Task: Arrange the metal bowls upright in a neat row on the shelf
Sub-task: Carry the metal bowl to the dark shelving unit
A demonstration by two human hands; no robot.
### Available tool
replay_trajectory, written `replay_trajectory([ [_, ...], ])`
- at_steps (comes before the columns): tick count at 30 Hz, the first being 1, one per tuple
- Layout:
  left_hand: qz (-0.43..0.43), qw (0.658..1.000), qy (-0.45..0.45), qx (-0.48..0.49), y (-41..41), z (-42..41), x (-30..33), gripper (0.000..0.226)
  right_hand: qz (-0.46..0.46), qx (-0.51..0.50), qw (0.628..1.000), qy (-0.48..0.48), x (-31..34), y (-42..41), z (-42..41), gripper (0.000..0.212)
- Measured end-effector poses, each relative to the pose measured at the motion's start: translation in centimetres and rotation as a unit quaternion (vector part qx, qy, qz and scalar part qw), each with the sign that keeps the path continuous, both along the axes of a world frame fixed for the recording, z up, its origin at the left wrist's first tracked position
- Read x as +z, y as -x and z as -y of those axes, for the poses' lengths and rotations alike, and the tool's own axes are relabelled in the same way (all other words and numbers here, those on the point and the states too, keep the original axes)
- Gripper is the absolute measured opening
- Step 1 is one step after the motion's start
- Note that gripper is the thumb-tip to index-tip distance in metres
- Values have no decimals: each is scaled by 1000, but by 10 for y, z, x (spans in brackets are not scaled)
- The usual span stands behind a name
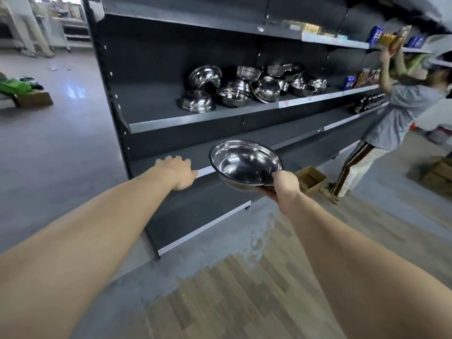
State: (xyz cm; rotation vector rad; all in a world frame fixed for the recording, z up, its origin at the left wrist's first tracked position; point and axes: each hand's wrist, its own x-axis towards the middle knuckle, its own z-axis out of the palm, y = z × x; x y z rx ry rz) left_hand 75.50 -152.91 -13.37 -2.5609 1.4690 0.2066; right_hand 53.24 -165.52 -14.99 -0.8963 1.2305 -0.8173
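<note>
Shelf carries the bowl pile, a jumble right of its bare left half, some bowls tipped or upside down. I'm below the shelf: right hand pinches the near rim of one upright bowl; left hand rests fingers-down on a lower ledge, grip unclear. Risk: a rim-only pinch could slip, and placing near the pile may topple it. Another person stands right of the shelf, clear of my path.

Shiny silver bowls, dark grey shelf, green bag
</note>
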Motion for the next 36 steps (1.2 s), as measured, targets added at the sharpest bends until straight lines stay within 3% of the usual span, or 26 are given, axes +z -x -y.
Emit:
replay_trajectory([
  [6,10,999,-1,38,-45,69,4,60,35,36,999,6,2,-64,88,40],
  [14,19,989,-2,144,-106,150,13,63,-13,153,987,36,12,-151,219,54],
  [18,23,982,20,185,-119,182,24,61,-16,203,978,43,21,-183,265,49],
  [26,27,968,8,251,-139,200,33,59,3,293,956,28,29,-263,288,41],
  [36,21,949,25,313,-193,196,45,59,-6,306,951,46,28,-344,286,48],
])
